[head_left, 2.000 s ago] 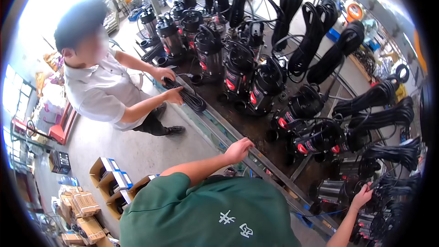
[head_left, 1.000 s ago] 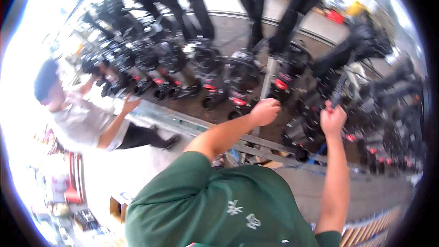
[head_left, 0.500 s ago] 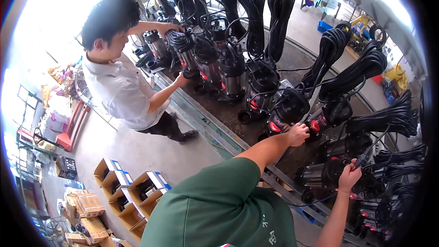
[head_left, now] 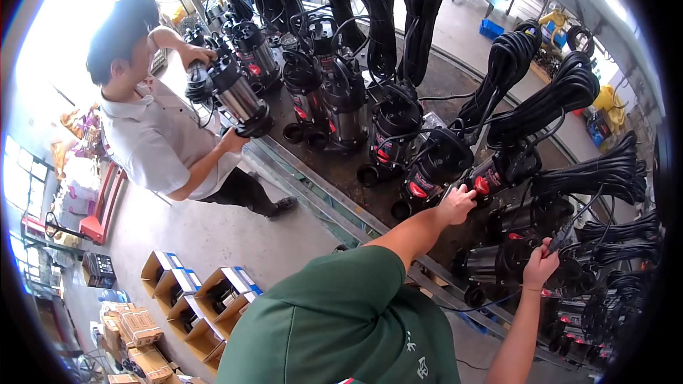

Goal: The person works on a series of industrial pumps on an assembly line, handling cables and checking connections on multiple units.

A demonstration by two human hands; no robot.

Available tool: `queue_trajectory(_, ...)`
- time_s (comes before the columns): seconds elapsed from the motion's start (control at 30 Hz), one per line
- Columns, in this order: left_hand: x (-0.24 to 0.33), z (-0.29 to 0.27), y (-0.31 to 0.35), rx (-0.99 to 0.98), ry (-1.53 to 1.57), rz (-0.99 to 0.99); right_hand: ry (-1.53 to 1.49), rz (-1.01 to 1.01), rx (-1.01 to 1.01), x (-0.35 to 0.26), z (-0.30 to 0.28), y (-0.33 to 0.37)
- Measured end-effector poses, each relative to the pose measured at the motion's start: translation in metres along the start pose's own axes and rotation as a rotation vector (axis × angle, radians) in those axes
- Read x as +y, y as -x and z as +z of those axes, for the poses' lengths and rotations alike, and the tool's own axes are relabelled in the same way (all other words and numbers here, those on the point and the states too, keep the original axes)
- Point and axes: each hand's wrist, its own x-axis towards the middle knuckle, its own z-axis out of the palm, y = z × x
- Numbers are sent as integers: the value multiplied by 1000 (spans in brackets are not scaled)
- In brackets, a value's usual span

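Head view: left hand [head_left: 457,204] fingers rest spread on a black pump [head_left: 435,163]; right hand [head_left: 541,264] fingers pinch a black cable [head_left: 569,231]

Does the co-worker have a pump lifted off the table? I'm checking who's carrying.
Yes, the co-worker's hands hold a steel pump tilted, clear of the table.
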Motion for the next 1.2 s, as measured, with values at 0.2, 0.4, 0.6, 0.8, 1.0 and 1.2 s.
queue_trajectory(0.2,8,2,-13,-111,-37,-41,8,34,8,7,-3,3)
queue_trajectory(0.4,29,-9,3,-246,-70,-121,-13,19,-22,18,-1,1)
queue_trajectory(0.6,34,-12,16,-261,-37,-90,-37,7,-35,17,-3,1)
queue_trajectory(0.8,24,-2,19,-191,-51,131,-22,-36,-14,9,0,0)
queue_trajectory(1.0,21,9,22,-160,-7,187,-2,-13,-22,13,-2,1)
queue_trajectory(1.2,26,7,30,-92,23,168,-19,-34,-7,4,0,1)
